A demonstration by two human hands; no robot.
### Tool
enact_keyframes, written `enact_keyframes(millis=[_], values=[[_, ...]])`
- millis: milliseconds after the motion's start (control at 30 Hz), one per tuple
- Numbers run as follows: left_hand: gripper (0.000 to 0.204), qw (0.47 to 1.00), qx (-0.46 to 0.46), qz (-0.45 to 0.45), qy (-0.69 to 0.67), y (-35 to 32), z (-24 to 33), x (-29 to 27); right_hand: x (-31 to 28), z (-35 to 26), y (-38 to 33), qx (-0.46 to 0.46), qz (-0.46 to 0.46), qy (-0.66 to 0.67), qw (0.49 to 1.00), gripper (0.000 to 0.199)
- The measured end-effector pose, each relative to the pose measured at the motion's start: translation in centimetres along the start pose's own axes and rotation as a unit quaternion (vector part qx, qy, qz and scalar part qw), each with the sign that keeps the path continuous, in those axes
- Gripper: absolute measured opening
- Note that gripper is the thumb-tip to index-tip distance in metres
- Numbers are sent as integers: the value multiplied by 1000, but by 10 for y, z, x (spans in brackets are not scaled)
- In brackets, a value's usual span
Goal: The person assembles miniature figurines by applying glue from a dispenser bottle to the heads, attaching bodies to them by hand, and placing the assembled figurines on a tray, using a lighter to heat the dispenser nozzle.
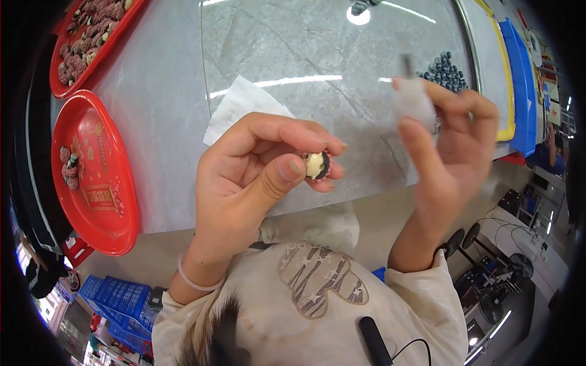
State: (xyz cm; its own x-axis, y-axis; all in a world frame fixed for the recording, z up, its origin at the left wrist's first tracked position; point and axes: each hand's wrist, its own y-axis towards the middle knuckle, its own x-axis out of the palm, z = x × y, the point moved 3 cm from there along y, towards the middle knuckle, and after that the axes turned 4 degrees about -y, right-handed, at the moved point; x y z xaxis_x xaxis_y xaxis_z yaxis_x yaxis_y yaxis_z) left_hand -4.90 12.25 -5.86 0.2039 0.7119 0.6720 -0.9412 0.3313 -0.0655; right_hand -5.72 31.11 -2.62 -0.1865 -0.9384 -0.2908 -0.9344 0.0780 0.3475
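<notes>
Between the thumb and fingers of my left hand [244,171] is a small round piece [316,166], dark at one side, cream on its face, with pinkish bits round the edge. My right hand [448,146], raised to the right, grips a small whitish bottle [416,100] with a dark narrow tip. Motion blurs the bottle, and it is apart from the round piece. A white cloth or paper sheet [238,107] lies on the table just beyond my left hand.
At the left, a red oval plate [127,207] carries a few pinkish pieces; a red tray [97,76] behind it is heaped with similar ones. Dark beads [448,73] are piled on the grey table [165,140] at the far right, near a blue bin [519,85]. Blue crates [119,299] stand lower left.
</notes>
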Motion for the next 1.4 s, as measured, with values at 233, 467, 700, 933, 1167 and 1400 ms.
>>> enact_keyframes(millis=[233,467,700,933,1167,1400], values=[[23,1000,2,15,11,-4,1,-2,29,16,1,-17,-58,-105,993,49],[23,1000,-2,3,7,0,2,5,-46,-21,1,-40,-32,-338,940,24],[22,1000,6,-5,24,-2,-1,1,-45,1,-9,-31,-107,-426,898,17],[25,997,4,-7,79,-1,1,4,-40,-7,-10,-18,-75,-368,927,17],[23,997,3,-19,72,-2,-1,5,-55,-8,-17,-10,-47,-390,919,19],[23,996,9,-21,86,-4,-1,3,-51,13,-23,13,-84,-355,931,19]])
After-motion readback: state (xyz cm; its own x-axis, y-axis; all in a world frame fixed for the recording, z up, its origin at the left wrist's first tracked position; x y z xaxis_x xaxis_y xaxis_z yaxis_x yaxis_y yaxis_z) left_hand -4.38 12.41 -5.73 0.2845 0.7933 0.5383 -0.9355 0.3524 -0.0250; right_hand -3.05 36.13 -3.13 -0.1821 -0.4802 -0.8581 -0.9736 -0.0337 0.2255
